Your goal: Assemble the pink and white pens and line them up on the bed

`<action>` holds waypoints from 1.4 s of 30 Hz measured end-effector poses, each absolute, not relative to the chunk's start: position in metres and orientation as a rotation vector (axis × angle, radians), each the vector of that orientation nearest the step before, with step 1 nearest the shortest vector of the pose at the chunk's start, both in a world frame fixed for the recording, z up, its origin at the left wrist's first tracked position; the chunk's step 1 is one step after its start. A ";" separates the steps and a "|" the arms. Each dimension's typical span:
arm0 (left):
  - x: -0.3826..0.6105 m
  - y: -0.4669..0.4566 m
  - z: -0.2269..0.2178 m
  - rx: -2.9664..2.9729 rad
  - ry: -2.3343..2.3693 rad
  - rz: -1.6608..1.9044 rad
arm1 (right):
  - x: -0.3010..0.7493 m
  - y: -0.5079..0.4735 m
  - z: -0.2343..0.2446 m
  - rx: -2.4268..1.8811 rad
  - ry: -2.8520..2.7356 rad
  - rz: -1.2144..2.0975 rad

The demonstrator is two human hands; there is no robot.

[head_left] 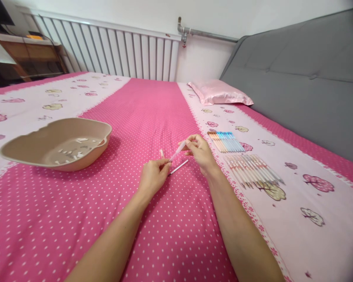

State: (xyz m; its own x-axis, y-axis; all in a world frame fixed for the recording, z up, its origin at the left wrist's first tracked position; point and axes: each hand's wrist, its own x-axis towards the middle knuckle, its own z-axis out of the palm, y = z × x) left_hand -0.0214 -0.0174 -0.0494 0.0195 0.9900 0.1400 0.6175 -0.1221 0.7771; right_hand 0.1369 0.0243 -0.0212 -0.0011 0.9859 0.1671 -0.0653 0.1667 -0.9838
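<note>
Between my two hands is a pale pink, translucent pen barrel (178, 150), slanting up to the right. My left hand (154, 174) pinches its lower end between thumb and fingers. At the upper end, the fingers of my right hand (201, 152) are closed on it. A thin white stick (180, 166), like a pen refill, lies on the pink dotted bedspread just below the barrel. Beyond my left fingertips rests a small pale pink piece (161, 153), perhaps a cap. Its exact kind is too small to tell.
On the left stands a beige basin (20, 156) with several small white and grey pieces inside. To the right lie a row of orange and blue pens (226, 141) and a row of pale, clear pens (254, 171). A pink pillow (220, 93) rests against the grey headboard (300, 74).
</note>
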 end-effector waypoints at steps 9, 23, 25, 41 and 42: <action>-0.018 -0.014 -0.055 1.647 1.340 1.027 | 0.132 0.024 -0.024 -1.001 -1.266 1.208; -0.009 -0.023 -0.040 1.198 1.139 1.194 | 0.136 0.018 -0.020 -0.948 -1.344 1.419; -0.010 -0.022 -0.041 1.183 1.075 1.192 | 0.136 0.018 -0.020 -0.916 -1.351 1.462; -0.010 -0.019 -0.043 1.204 1.054 1.013 | 0.127 0.014 -0.018 -0.847 -1.230 1.451; -0.010 -0.020 -0.042 1.214 1.041 1.004 | 0.126 0.013 -0.018 -0.822 -1.211 1.498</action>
State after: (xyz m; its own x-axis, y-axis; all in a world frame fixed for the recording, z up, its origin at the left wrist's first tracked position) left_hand -0.0096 -0.0199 -0.0420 0.2303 0.9702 -0.0750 -0.0402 0.0864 0.9954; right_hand 0.1262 0.0134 -0.0181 -0.2689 0.9599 0.0792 -0.2791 0.0010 -0.9603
